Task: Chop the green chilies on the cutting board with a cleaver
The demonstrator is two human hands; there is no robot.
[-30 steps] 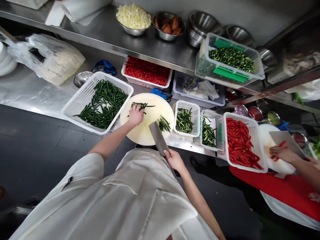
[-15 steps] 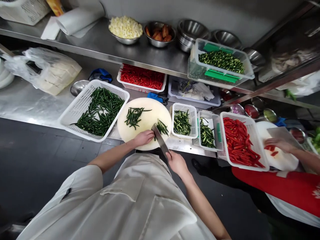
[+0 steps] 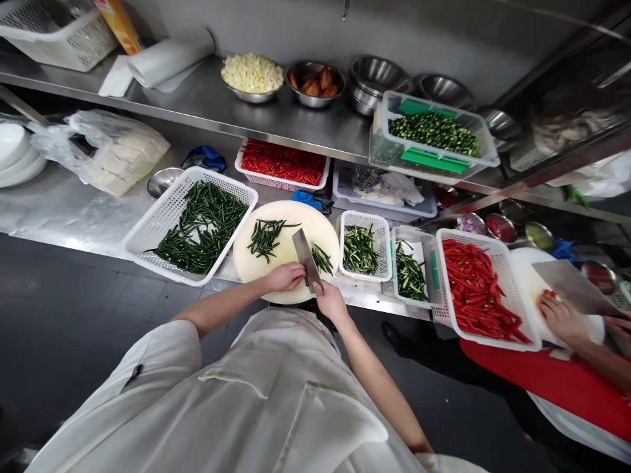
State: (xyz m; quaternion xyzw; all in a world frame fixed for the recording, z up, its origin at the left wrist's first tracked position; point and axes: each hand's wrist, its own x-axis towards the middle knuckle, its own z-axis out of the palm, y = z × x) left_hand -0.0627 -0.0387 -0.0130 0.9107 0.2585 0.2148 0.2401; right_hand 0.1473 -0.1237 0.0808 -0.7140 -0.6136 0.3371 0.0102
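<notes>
My right hand (image 3: 329, 301) is closed on the handle of a cleaver (image 3: 306, 257), whose broad blade points away over the round cutting board (image 3: 286, 211). Just left of the blade, my left hand (image 3: 286, 276) has its fingers closed near the board's front edge; whatever they hold is too small to make out. One pile of long green peppers (image 3: 266, 238) lies on the board's left part. To the right of the blade are cut green strips (image 3: 321, 259).
A white basket of green peppers (image 3: 202, 226) stands left. To the right are a small basket of cut strips (image 3: 359, 249), a clear tub (image 3: 411, 272) and a red pepper basket (image 3: 476, 289). Beyond, a person's hand (image 3: 562, 317) works at another board. A shelf (image 3: 207, 108) overhangs the back.
The cleaver has moved left and turned more upright, with my right hand shifted left. The other person's hand has moved right and down. The whole view has shifted slightly.
</notes>
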